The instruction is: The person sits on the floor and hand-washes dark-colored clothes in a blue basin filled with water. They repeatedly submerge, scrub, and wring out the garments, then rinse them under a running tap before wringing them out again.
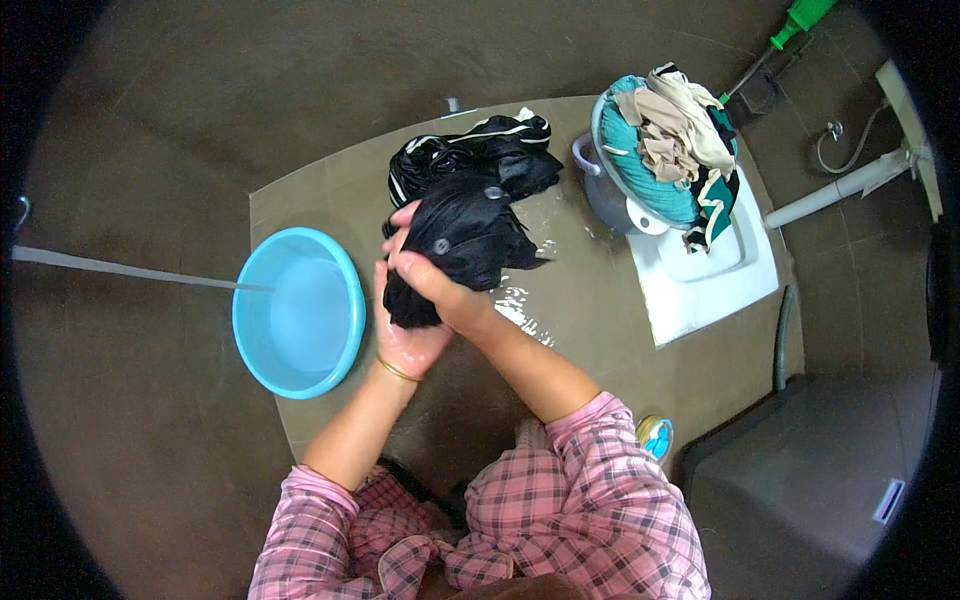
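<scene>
Between my two hands is a bunched, wet-looking black garment (460, 235) with two small round grey discs on it. My left hand (408, 338) cups it from below and from the left, a gold bangle on the wrist. From the right, my right hand (432, 285) presses over its near edge, thumb on the cloth. Just beyond lies a black garment with white stripes (425, 160), heaped on the tiled floor. A light blue tub (355, 345) of water stands left of my hands, and a stream of water (130, 267) runs into it.
At the right, a basin (600, 125) piled with teal, beige and white clothes rests on a grey bucket (605, 195) beside a white squat toilet (685, 310). A white pipe (835, 193) and a green-handled tool (800, 20) are farther right. A small round container (655, 437) sits near my right sleeve.
</scene>
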{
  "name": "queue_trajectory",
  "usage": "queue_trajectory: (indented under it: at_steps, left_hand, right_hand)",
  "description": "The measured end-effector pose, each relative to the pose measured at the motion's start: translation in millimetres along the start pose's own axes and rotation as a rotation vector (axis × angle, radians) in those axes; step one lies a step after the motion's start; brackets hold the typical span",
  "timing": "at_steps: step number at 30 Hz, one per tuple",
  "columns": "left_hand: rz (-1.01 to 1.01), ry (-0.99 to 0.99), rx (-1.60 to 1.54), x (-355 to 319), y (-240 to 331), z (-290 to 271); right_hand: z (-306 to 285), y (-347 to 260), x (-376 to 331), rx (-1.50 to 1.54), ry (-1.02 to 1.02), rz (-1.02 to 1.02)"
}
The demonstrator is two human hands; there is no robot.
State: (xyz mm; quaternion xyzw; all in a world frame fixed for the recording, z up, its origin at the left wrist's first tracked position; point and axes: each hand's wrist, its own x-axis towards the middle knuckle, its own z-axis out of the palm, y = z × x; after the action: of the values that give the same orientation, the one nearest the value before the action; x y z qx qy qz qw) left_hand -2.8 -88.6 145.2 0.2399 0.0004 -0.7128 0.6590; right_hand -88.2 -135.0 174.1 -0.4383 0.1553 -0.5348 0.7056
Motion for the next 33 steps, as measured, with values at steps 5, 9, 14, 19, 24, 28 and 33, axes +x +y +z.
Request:
queue_trajectory:
  at_steps: [5, 9, 14, 19, 24, 28, 33]
  left_hand:
    - [0.585, 0.139, 0.472, 12, 43, 18]
    - [1.246, -0.085, 1.079, 4, 38, 27]
    - [1.271, -0.557, 2.003, -42, 38, 28]
    - [1.277, -0.842, 1.996, -58, -4, -34]
    - [1.077, -1.039, 2.04, -85, -46, -78]
    - [0.965, -1.177, 2.165, -106, -80, -114]
    - [0.847, -1.338, 2.348, -118, -101, -165]
  right_hand:
    - [13, 11, 14, 0.36, 0.245, -0.018]
    - [-1, 18, 23, 0.783, 0.253, 0.365]
    - [-3, 6, 14, 0.432, 0.045, 0.83]
    - [-25, 61, -26, 0.223, -0.309, 1.136]
    - [-30, 70, -69, -0.02, -0.444, 1.555]
    - [-32, 94, -105, -0.202, -0.682, 1.399]
    - [-20, 125, -129, -0.702, -0.854, 1.235]
